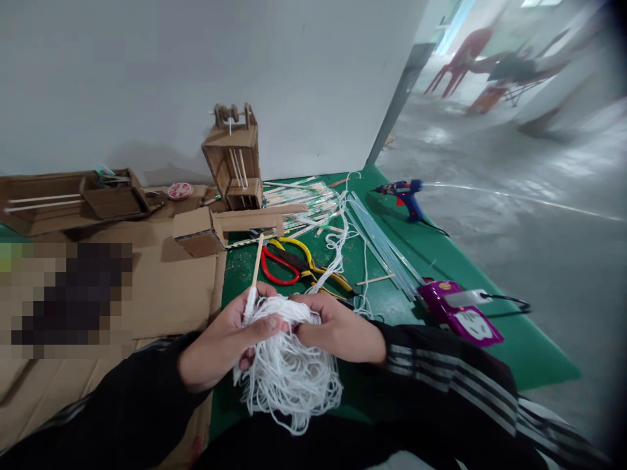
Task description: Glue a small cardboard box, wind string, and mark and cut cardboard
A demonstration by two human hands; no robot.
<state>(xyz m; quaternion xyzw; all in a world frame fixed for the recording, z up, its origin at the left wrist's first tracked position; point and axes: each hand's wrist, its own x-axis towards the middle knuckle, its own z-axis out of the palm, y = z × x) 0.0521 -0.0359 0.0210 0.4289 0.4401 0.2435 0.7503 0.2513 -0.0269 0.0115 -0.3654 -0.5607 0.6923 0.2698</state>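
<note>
A loose, tangled bundle of white yarn [298,385] hangs between my two hands near the table's front edge. My left hand [220,346] is closed on its left side, thumb pressed over the strands. A thin wooden stick [257,261], with white yarn wound round its lower part, rises from the same hand. My right hand [347,329] is closed on the upper right of the bundle; its fingertips are partly buried in the strands. From the bundle, loose yarn [336,251] trails back across the table. Red-handled scissors [281,264] and yellow-handled pliers [296,248] lie just beyond the hands.
On the green table [519,352] are thin wooden sticks [298,199], clear glue sticks [385,245], a blue glue gun [404,196] and a purple box [455,313] with a white power strip. A cardboard tower [235,160] stands by the wall. Cardboard sheets [166,287] lie left.
</note>
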